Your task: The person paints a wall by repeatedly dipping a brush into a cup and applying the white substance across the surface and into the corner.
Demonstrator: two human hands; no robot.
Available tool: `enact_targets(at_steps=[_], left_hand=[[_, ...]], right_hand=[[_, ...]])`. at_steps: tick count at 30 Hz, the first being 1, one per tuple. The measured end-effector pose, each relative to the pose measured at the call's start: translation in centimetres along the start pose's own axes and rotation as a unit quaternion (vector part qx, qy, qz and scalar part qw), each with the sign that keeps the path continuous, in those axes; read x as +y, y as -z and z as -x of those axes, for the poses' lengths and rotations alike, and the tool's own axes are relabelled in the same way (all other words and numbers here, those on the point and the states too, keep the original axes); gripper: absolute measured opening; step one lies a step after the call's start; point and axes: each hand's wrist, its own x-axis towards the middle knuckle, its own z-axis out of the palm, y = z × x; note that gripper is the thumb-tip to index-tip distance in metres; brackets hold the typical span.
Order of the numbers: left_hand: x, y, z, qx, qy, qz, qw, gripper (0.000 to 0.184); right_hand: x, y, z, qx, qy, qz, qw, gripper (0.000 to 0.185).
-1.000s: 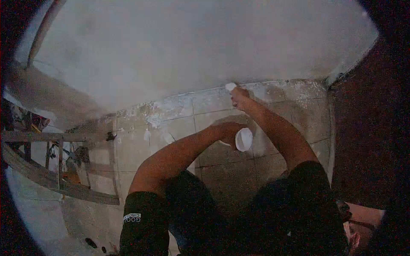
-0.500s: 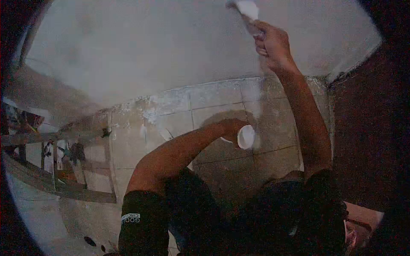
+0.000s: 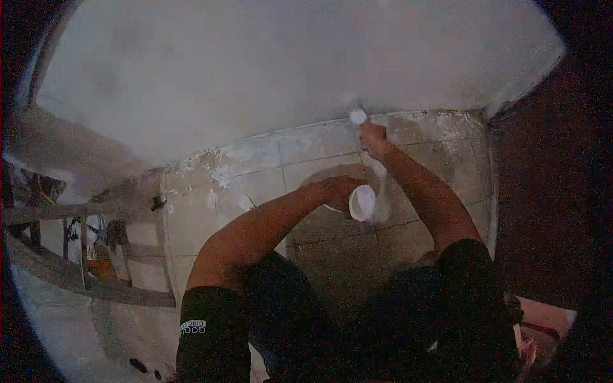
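My left hand [image 3: 340, 191] is wrapped round a white cup [image 3: 362, 203], its round opening turned toward me. In my right hand [image 3: 375, 139] is a paintbrush [image 3: 357, 115] with a white-coated head, blurred at its tip. The brush meets the lower edge of the pale wall [image 3: 268, 70], just above the tiled floor [image 3: 408, 191]. My right hand is farther from me than the cup and slightly to its right. What is inside the cup cannot be made out.
White smears mark the tiles along the foot of the wall. On the left stands a wooden frame [image 3: 128, 292] with cloths and other items behind it. A dark reddish-brown surface [image 3: 536, 210] rises on the right. A pinkish object [image 3: 546, 316] lies at lower right.
My right hand has brought the brush down from high on the wall to its bottom edge, nearer the cup. My left hand and the cup have barely moved.
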Motion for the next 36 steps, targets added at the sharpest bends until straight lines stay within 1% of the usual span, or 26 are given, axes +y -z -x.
enact_targets(at_steps=[1,2,4,5,6,8,10,12,13,15,16,18,19,21,23,24,25,27,28,29,30,32,33,34,36], left_hand=[[-0.6,-0.6,-0.4,0.009,-0.018,0.021,1.000,0.100],[-1.5,-1.3,-0.7,0.019,-0.035,0.040,0.998,0.098],[-3.4,-2.5,-1.2,0.037,-0.066,0.080,0.994,0.095],[-3.9,-2.7,-1.3,0.047,-0.081,0.101,0.990,0.093],[-3.1,-2.0,-0.9,0.047,-0.082,0.101,0.990,0.093],[0.5,0.6,0.3,0.007,0.018,0.004,1.000,0.108],[1.4,1.2,0.8,0.002,0.020,0.012,1.000,0.109],[1.8,1.3,0.5,-0.005,0.025,0.013,1.000,0.110],[1.8,1.2,0.4,-0.006,0.028,0.010,1.000,0.110],[1.7,1.1,0.1,-0.005,0.035,0.004,0.999,0.109],[1.6,1.0,-0.1,-0.004,0.036,0.003,0.999,0.109],[1.5,0.8,-0.3,-0.002,0.039,-0.001,0.999,0.108],[1.6,0.8,-0.5,-0.002,0.039,-0.001,0.999,0.108],[1.6,0.6,-0.5,0.002,0.042,-0.004,0.999,0.107],[1.8,0.6,-0.4,0.009,0.044,-0.007,0.999,0.107],[1.7,0.7,-0.3,0.008,0.045,-0.007,0.999,0.107],[1.5,0.7,-0.3,-0.006,0.038,0.002,0.999,0.107],[1.0,0.5,-0.3,-0.021,0.031,0.008,0.999,0.107],[0.6,0.1,-0.4,-0.008,0.025,0.002,1.000,0.107],[0.2,-0.3,-0.4,0.005,0.019,-0.004,1.000,0.107],[-0.2,-0.7,-0.4,0.020,0.014,-0.010,1.000,0.107],[-0.5,-0.8,-0.4,0.049,0.002,-0.026,0.998,0.106],[-0.5,-0.7,-0.2,0.043,0.002,-0.026,0.999,0.107],[-0.4,-0.7,-0.3,0.036,0.004,-0.024,0.999,0.107],[-0.2,-0.4,-0.1,0.024,0.011,-0.022,0.999,0.108]], right_hand=[[0.4,1.2,0.0,-0.070,-0.072,-0.159,0.982,0.034],[0.6,2.2,-0.7,-0.069,-0.071,-0.162,0.982,0.034],[-1.4,3.4,-0.6,-0.142,-0.039,-0.272,0.951,0.025],[-5.5,3.0,0.6,-0.100,-0.038,-0.162,0.981,0.021],[-10.9,2.2,2.6,-0.055,-0.034,-0.049,0.997,0.017],[-16.8,1.7,5.3,-0.066,0.070,-0.014,0.995,0.018],[-22.8,1.8,9.6,-0.011,0.042,-0.012,0.999,0.023],[-26.0,2.8,12.3,-0.032,0.118,-0.042,0.992,0.027],[-27.5,2.9,13.7,-0.031,0.118,-0.040,0.992,0.027],[-29.5,2.6,16.1,-0.014,0.224,-0.077,0.971,0.026],[-29.5,2.4,16.0,-0.014,0.222,-0.075,0.972,0.026],[-29.7,2.0,15.8,0.024,0.265,-0.088,0.960,0.026],[-28.8,1.6,15.0,0.024,0.265,-0.088,0.960,0.026],[-24.4,0.3,12.0,0.050,0.317,-0.126,0.939,0.028],[-18.5,-0.8,8.1,0.077,0.454,-0.094,0.883,0.029],[-13.4,-0.6,3.8,0.087,0.432,0.014,0.897,0.029],[-10.0,-0.1,0.7,0.097,0.404,0.122,0.901,0.029],[-8.2,-0.8,3.8,0.112,0.346,0.155,0.919,0.031],[-7.4,-0.5,3.3,0.114,0.345,0.154,0.919,0.031],[-6.5,-0.3,3.0,0.051,0.213,0.097,0.971,0.032],[-4.9,0.1,2.0,-0.015,0.077,0.036,0.996,0.033],[1.9,2.4,-6.3,-0.121,0.129,0.091,0.980,0.029],[5.0,3.5,-10.2,-0.172,0.157,0.112,0.966,0.028],[4.3,4.1,-11.3,-0.172,0.159,0.111,0.966,0.028],[1.8,5.2,-12.4,-0.243,0.317,0.150,0.904,0.023]])
